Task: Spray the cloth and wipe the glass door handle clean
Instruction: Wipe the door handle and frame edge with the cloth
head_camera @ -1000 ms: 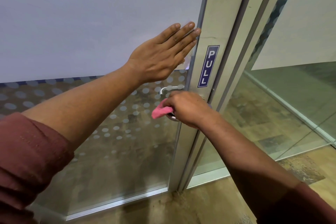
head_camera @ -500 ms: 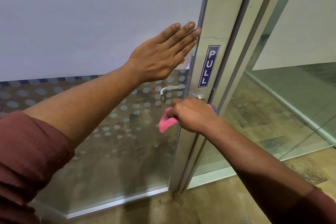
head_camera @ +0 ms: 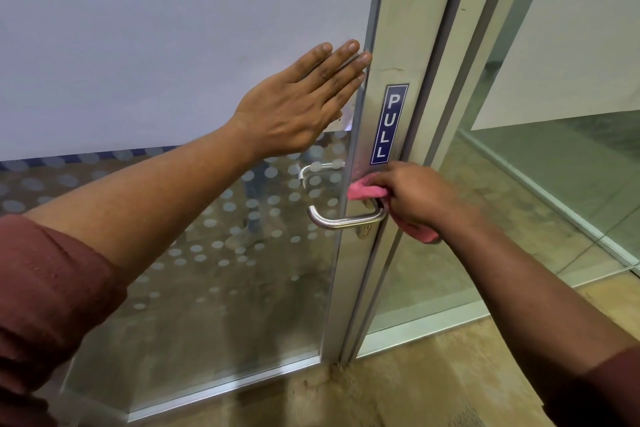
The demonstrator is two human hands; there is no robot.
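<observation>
- Nearest, at 4 o'clock, the right hand [head_camera: 414,199] is clenched round a pink cloth [head_camera: 365,191], pressing it on the hinge-side end of the steel lever handle [head_camera: 346,220] at the door stile.
- At 11 o'clock the left hand [head_camera: 301,107] lies flat and empty, fingers spread on the frosted glass door [head_camera: 173,45], steadying it beside the PULL sticker [head_camera: 389,125].
- Wiping looks well under way; no spray bottle shows, so spraying seems done. The bar's free end and the inner handle [head_camera: 317,170] behind the glass may remain.
- Against half a second ago, the cloth hand has shifted right and up to the handle's root, baring the whole lever; the left hand has not moved.
</observation>
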